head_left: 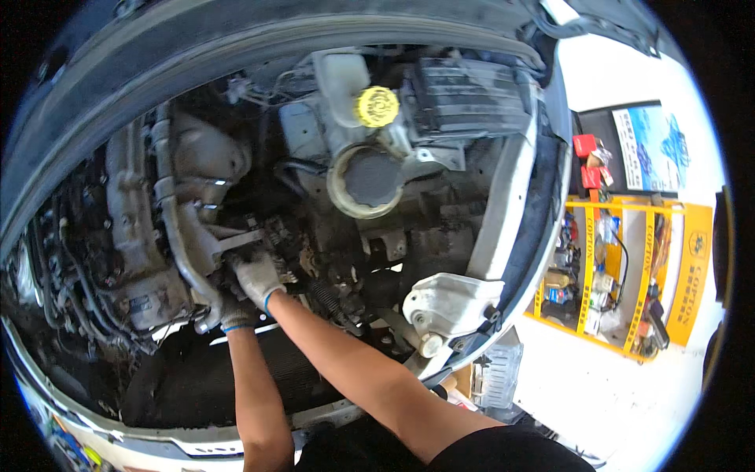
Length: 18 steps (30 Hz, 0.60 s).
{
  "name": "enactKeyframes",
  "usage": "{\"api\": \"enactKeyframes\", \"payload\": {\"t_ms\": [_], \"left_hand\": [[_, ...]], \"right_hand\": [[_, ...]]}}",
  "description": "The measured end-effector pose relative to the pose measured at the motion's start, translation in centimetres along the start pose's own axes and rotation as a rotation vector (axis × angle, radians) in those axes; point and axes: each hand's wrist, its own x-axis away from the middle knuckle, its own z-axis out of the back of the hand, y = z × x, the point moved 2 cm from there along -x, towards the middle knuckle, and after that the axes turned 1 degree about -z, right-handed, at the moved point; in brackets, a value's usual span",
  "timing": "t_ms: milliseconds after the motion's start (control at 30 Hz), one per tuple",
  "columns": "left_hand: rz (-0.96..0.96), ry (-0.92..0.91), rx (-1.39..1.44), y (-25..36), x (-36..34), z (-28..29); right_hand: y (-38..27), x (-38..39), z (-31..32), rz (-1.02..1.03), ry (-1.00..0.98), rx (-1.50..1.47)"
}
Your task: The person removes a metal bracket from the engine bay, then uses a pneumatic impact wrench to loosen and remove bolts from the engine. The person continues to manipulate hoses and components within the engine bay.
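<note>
Both my hands, in pale work gloves with blue cuffs, reach down into a car's engine bay. My right hand is beside a metal bracket, its fingertips lost in the shadow among dark engine parts. Lower and to the left, my left hand sits next to the lower end of a grey metal pipe, which partly covers it. The fingers of that hand are hidden. What either hand touches or holds down there cannot be made out. The engine block lies left of the pipe.
Behind my hands stand a whitish reservoir with a yellow cap, a round dark part with a pale rim and a black ridged box. A white metal bracket sits right. A yellow shelf cart with bottles stands outside the car.
</note>
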Motion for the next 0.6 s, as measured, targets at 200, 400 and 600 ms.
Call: {"api": "enactKeyframes", "payload": {"t_ms": [200,400,600], "left_hand": [[-0.026,0.037,-0.04,0.7,0.5,-2.2],[-0.043,0.05,-0.037,1.0,0.5,-2.1],[-0.049,0.058,-0.038,1.1,0.7,-2.9]], "right_hand": [[-0.9,-0.3,-0.3,0.003,0.089,-0.331],[-1.5,0.4,1.0,-0.133,0.014,-0.511],[-1.0,-0.2,-0.2,-0.185,0.05,-0.214]]}}
